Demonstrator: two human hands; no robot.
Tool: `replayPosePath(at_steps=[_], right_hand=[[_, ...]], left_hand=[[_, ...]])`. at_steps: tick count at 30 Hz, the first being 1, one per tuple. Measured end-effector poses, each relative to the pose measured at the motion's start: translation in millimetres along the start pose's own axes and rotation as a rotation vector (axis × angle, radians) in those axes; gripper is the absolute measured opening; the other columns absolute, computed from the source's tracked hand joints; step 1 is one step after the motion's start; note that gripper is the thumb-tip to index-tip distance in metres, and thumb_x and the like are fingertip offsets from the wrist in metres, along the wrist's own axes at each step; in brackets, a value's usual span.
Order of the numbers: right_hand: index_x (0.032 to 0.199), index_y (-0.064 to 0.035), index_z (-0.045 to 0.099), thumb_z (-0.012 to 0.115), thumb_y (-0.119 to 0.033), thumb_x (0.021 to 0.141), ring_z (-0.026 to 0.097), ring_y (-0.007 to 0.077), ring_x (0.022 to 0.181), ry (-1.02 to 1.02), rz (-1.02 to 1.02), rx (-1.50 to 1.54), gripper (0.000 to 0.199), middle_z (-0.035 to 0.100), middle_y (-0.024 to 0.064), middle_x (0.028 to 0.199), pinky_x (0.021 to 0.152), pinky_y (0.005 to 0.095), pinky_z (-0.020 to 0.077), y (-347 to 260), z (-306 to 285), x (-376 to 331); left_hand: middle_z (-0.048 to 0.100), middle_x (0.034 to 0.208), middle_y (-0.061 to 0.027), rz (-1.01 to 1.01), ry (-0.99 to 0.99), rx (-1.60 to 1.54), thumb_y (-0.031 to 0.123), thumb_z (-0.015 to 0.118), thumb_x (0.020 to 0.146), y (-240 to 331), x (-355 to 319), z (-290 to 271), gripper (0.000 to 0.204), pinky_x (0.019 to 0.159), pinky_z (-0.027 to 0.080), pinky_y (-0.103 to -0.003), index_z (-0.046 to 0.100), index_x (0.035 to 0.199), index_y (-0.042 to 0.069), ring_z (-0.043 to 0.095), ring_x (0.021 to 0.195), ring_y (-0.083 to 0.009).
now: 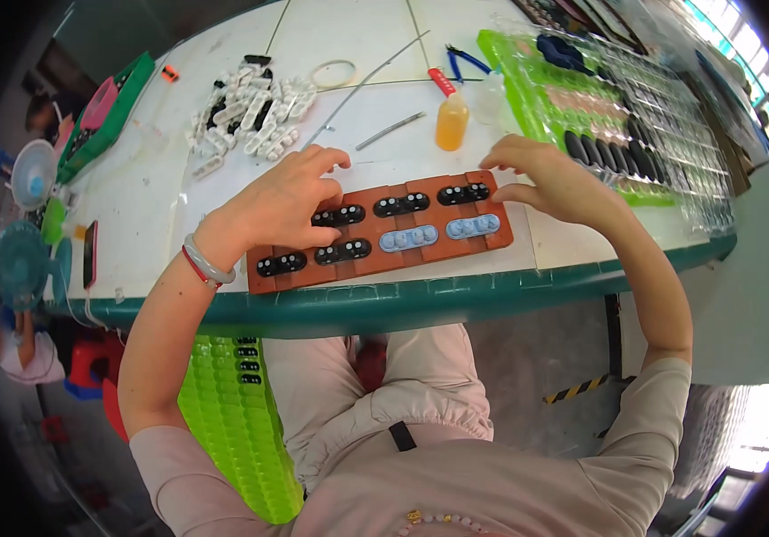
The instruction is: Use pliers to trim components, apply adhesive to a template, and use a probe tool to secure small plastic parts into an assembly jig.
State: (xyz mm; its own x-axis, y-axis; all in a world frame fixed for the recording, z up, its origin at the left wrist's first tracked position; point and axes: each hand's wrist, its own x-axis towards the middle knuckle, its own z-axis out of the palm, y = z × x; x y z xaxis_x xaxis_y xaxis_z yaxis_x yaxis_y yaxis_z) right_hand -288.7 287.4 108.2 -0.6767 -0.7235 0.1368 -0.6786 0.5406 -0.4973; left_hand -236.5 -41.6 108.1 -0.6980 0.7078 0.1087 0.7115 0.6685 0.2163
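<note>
A reddish-brown jig board (375, 231) lies at the table's near edge. Its slots hold several black oblong parts (402, 204) and two pale blue-grey ones (408, 237). My left hand (286, 201) rests on the board's left half, fingers curled over a black part in the upper row. My right hand (546, 179) hovers at the board's upper right corner, fingertips pinched near the last black part (463, 192); whether it grips anything is hidden.
A pile of white and black small parts (246, 112) lies at the back left. An orange liquid bottle (452, 121), blue-handled pliers (465, 61) and metal rods (389, 131) sit behind the board. Green trays (528, 89) under clear blister sheets stand at right. Fans at far left.
</note>
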Motion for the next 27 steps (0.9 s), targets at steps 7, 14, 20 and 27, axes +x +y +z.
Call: replayPosePath(at_steps=[7, 14, 20, 27], right_hand=[[0.095, -0.0008, 0.057, 0.071, -0.014, 0.072, 0.05, 0.0319, 0.097, -0.273, -0.041, -0.126, 0.029, 0.051, 0.0147, 0.099, 0.083, 0.038, 0.0426, 4.2, 18.9, 32.1], [0.093, 0.0, 0.047, 0.062, -0.001, 0.07, 0.048, 0.0373, 0.089, -0.238, -0.183, -0.334, 0.027, 0.046, 0.0171, 0.093, 0.077, 0.0405, 0.0416, 11.9, 20.9, 23.9], [0.094, 0.0005, 0.052, 0.067, -0.002, 0.066, 0.055, 0.0286, 0.077, -0.355, 0.019, -0.209, 0.032, 0.052, 0.0149, 0.084, 0.068, 0.035, 0.0449, -10.7, 12.7, 37.8], [0.074, 0.0009, 0.054, 0.069, -0.006, 0.057, 0.056, 0.022, 0.062, -0.442, 0.002, -0.218, 0.024, 0.056, 0.0102, 0.066, 0.062, 0.03, 0.0464, -8.2, 11.3, 57.3]], left_hand=[[0.054, 0.108, -0.0184, 0.059, -0.137, -0.032, 0.021, 0.066, 0.061, -14.6, 19.2, 6.9, 0.025, 0.08, 0.045, -0.038, 0.061, 0.064, -0.003, 0.054, 0.094, -0.032], [0.054, 0.049, -0.0165, 0.023, -0.157, -0.082, 0.038, 0.07, 0.062, -21.7, 28.2, 24.3, 0.041, 0.05, 0.042, -0.043, 0.06, 0.055, -0.001, 0.051, 0.047, -0.0304], [0.055, 0.051, -0.0148, 0.068, -0.043, -0.026, 0.036, 0.068, 0.06, -17.7, 22.1, 24.8, 0.04, 0.052, 0.041, -0.043, 0.058, 0.05, -0.001, 0.053, 0.051, -0.0304], [0.053, 0.047, -0.0118, -0.036, 0.171, -0.142, 0.039, 0.067, 0.059, -26.7, 10.0, 12.1, 0.04, 0.051, 0.04, -0.041, 0.057, 0.049, 0.001, 0.052, 0.049, -0.0284]])
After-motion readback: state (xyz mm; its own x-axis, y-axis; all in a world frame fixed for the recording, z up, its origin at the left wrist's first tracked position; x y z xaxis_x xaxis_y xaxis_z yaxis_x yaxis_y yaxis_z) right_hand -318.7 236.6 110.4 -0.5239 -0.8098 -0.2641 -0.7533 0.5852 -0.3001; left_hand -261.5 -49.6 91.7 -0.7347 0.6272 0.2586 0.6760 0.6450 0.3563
